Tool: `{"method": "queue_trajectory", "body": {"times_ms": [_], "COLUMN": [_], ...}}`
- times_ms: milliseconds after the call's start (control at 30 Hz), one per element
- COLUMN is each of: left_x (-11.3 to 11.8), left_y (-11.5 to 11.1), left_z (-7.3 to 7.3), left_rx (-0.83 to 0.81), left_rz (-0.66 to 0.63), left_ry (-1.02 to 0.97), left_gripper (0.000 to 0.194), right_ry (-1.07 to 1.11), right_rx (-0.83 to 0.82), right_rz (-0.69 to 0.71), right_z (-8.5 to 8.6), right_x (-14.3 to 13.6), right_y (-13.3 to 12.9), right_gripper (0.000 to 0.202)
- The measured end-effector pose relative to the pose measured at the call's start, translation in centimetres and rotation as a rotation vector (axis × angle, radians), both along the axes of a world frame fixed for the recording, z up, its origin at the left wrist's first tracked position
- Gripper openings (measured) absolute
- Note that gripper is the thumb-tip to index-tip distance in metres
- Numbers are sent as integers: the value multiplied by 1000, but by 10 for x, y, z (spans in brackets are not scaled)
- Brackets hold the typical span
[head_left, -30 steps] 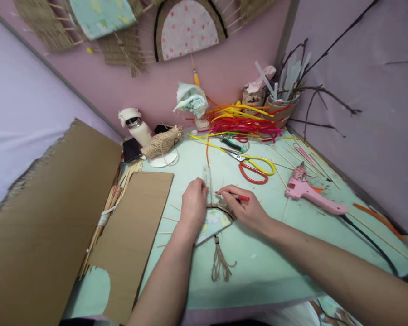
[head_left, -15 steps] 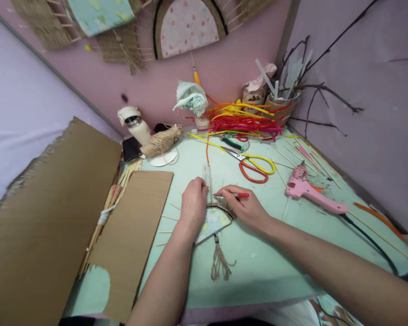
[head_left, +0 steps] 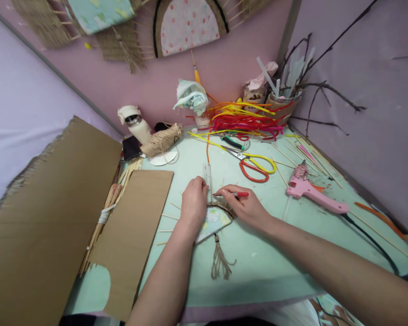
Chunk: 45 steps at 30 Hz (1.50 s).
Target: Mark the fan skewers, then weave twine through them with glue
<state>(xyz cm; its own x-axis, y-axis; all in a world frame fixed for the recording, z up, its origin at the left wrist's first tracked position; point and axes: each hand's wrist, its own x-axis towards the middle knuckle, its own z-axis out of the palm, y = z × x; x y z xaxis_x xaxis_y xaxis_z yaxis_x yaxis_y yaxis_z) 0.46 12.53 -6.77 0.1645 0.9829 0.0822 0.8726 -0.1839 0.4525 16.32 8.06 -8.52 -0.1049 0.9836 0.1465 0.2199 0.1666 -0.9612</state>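
Observation:
A half-round piece [head_left: 213, 222] covered in floral cloth lies on the table, thin sticks fanning out from its curved edge and a twine tassel [head_left: 220, 262] hanging off its straight side. My left hand [head_left: 194, 201] is closed on a clear ruler [head_left: 206, 174] that stands out past its fingertips, beside one of the sticks. Pinched in my right hand [head_left: 241, 203] is a red pen [head_left: 242, 194], its tip at the stick by the ruler. Part of the half-round piece is hidden under my left hand and wrist.
Scissors [head_left: 256, 166] lie beyond my hands, before a pile of coloured pipe cleaners [head_left: 245, 121]. A pink glue gun [head_left: 316, 194] with its cord is at right. Cardboard sheets [head_left: 136, 226], bundled sticks, twine [head_left: 163, 139] and a bottle [head_left: 139, 129] are at left.

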Motion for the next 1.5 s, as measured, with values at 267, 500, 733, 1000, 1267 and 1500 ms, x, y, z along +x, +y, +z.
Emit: {"method": "queue_trajectory", "body": {"times_ms": [267,500,733,1000,1267,1500], "left_x": [1,1,1,1,1,1], "left_y": [0,-1,0,-1,0,-1], "left_z": [1,0,0,1,1,2], "left_rx": [-6,-3,5,-5,-11,-12], "left_rz": [9,4,7,10,12,9], "left_ry": [-7,2,10,19,28,12], "left_gripper": [7,7,7,7,7,7], "right_ry": [19,9,16,16,11,-6], "right_rx": [0,-2,-2,-11,-20,-10], "right_rz": [16,14,7,-14,0,-1], "right_z": [0,-1,-2,0,0,2], "right_x": [0,0,-1,0,-1,0], "right_y": [2,1,1,0,0,0], "right_gripper": [31,33,31,30,34,32]}}
